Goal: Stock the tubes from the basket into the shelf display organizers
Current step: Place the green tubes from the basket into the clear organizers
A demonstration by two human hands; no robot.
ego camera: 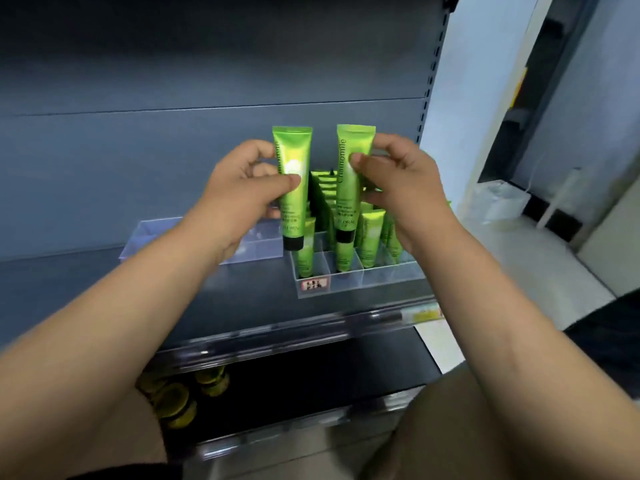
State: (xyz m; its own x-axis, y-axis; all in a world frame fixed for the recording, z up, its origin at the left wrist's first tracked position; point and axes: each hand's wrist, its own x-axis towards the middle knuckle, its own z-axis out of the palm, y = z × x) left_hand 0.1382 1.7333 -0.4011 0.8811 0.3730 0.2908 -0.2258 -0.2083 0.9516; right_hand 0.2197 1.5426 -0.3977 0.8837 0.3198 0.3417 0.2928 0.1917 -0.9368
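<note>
The left hand pinches a green tube, cap down, above the organizer's left edge. The right hand pinches a second tube reading "Chamomile" and "FLORAL", cap down, over the organizer's middle. Stocked tubes stand inside it. Its front label is unreadable.

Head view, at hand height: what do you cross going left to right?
clear organizer → left hand → left-hand tube → right-hand tube → right hand. Stocked organizer left out: it overlaps both tubes and the right hand.
</note>
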